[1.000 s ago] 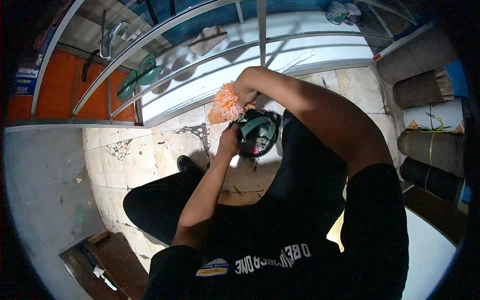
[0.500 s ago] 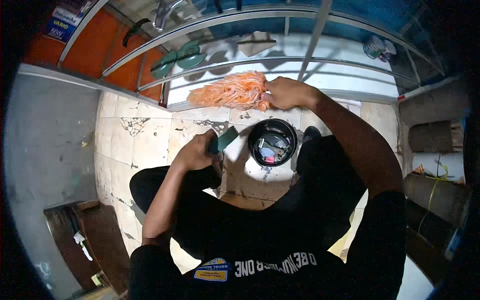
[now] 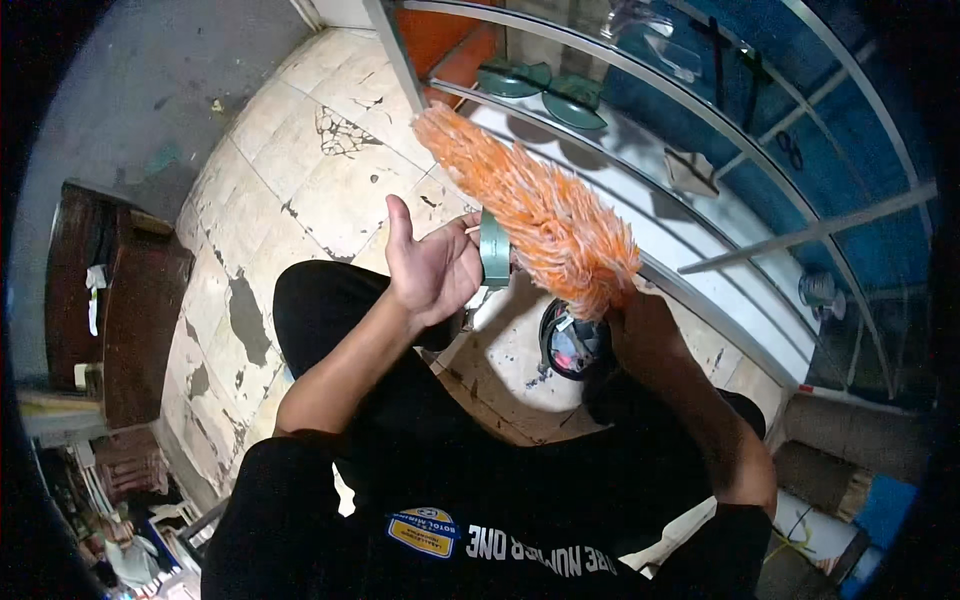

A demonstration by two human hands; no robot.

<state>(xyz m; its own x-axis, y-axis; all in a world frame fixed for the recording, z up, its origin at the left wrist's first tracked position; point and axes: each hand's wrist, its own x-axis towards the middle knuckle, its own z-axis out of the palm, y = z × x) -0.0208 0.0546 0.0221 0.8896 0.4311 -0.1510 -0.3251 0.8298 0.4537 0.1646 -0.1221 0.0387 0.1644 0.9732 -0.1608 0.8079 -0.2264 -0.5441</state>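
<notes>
My right hand (image 3: 635, 325) is closed round the near end of a fluffy orange-and-white duster (image 3: 535, 215). The duster slants up and left, raised in front of the glass case. My left hand (image 3: 435, 260) is turned palm up with its thumb stretched out. At its fingertips is a small dark green piece with a flat, slightly curved face (image 3: 495, 250), held by the fingers just beside the duster; its exact kind is unclear. Below the duster, a round black bowl (image 3: 553, 345) with small mixed items stands on the floor, partly hidden by the duster and my right hand.
A glass display case with a metal frame (image 3: 720, 265) runs along the front and right. Inside are green half-round pieces (image 3: 575, 100) and a small tub (image 3: 818, 290). Worn tiles (image 3: 300, 190) cover the floor. Brown wooden furniture (image 3: 145, 320) stands at the left.
The duster has lifted from the case's base and swung nearer, over the bowl's edge. My left hand has turned palm up, its thumb off the green piece. The view has turned to the left.
</notes>
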